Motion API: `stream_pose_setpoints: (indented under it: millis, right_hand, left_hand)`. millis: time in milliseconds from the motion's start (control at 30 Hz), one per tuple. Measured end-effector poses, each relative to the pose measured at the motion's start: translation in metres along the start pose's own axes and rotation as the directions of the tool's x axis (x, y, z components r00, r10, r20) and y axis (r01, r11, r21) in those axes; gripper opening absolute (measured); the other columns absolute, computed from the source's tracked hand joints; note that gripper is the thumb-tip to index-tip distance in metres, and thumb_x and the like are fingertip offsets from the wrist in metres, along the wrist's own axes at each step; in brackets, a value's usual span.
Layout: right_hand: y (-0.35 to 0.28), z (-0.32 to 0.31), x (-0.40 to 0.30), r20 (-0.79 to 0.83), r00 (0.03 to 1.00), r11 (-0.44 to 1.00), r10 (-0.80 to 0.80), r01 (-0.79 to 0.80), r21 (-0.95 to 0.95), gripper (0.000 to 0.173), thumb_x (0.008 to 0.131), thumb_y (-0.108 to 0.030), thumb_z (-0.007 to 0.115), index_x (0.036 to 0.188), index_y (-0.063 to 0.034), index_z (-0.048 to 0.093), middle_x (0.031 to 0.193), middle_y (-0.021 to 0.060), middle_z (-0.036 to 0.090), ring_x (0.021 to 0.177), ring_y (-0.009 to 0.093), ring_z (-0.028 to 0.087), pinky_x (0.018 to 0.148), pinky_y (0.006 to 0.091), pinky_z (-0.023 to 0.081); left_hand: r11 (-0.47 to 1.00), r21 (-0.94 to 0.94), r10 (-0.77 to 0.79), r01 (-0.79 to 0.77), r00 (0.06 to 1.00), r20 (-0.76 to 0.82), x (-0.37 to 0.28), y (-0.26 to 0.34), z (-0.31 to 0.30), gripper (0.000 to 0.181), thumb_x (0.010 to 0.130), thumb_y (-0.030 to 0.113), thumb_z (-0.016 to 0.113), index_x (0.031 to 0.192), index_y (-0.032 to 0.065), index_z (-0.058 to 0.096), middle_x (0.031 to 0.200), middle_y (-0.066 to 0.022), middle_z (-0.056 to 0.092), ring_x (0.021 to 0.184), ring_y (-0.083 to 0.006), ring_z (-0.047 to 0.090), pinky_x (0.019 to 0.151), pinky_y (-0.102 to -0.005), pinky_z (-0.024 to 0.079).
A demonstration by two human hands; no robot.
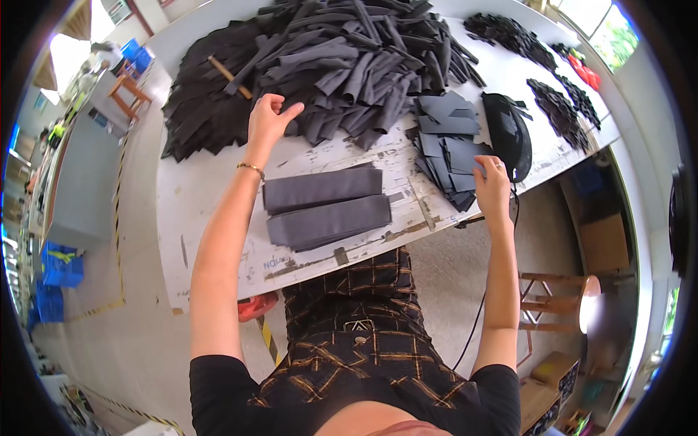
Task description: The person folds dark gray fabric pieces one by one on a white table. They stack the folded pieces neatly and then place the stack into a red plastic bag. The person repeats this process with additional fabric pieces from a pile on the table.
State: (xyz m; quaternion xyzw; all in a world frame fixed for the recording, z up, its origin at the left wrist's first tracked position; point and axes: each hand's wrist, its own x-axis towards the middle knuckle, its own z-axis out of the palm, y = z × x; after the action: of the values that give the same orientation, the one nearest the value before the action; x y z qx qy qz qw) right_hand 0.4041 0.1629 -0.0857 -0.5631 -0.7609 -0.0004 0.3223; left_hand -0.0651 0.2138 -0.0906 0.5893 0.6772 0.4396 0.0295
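My left hand (271, 117) is raised over the table by the near edge of a large heap of dark grey fabric strips (338, 65), its thumb and fingers apart, holding nothing. At the right, my right hand (493, 182) touches or hovers just at the edge of a pile of dark rectangular pieces (444, 147); whether it pinches one is unclear. Between my arms lie two flat stacks of grey fabric strips, an upper stack (324, 188) and a lower stack (330, 222), side by side. A wooden stick (230, 76) rests on the heap.
A black zippered case (507, 136) sits right of the dark pieces, with a black cable hanging past the edge of the white table (202, 240). Bunches of small black pieces (559, 114) and a red plastic bag (583, 72) lie far right. A wooden stool (561, 302) stands below right.
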Motion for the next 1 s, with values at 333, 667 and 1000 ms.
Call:
stream_pose_setpoints:
  millis: [333, 667, 1000]
  right_hand:
    - [0.058, 0.027, -0.001, 0.317, 0.885, 0.828, -0.342, 0.443, -0.343, 0.030, 0.093, -0.011, 0.058, 0.119, 0.0033, 0.056, 0.122, 0.0199, 0.061, 0.116, 0.034, 0.058, 0.098, 0.0408, 0.048]
    - [0.026, -0.003, 0.015, 0.014, 0.933, 0.925, -0.360, 0.359, -0.120, 0.019, 0.088, 0.003, 0.055, 0.101, -0.0044, 0.066, 0.097, 0.0124, 0.065, 0.093, 0.031, 0.062, 0.080, 0.0389, 0.050]
    - [-0.182, -0.029, -0.013, 0.014, 0.964, 0.829, -0.265, 0.221, 0.515, 0.031, 0.086, -0.007, 0.072, 0.107, -0.0012, 0.051, 0.098, 0.0132, 0.055, 0.088, 0.026, 0.056, 0.080, 0.0360, 0.046]
  left_hand:
    - [0.635, -0.630, -0.293, 0.447, 0.894, 0.340, -0.003, 0.005, -0.039, 0.021, 0.103, 0.017, 0.049, 0.104, -0.0043, 0.049, 0.084, -0.0194, 0.069, 0.060, -0.0238, 0.068, 0.048, -0.0315, 0.054]
    - [-0.082, -0.929, -0.394, 0.361, 0.844, 0.363, -0.077, -0.014, -0.102, 0.037, 0.102, 0.024, 0.055, 0.122, -0.0068, 0.053, 0.122, -0.0183, 0.062, 0.103, -0.0308, 0.066, 0.083, -0.0380, 0.059]
    - [-0.134, -0.905, -0.154, 0.403, 0.894, 0.421, -0.109, 0.059, -0.125, 0.050, 0.098, 0.001, 0.054, 0.144, 0.0108, 0.036, 0.135, -0.0298, 0.051, 0.124, -0.0453, 0.054, 0.102, -0.0490, 0.052]
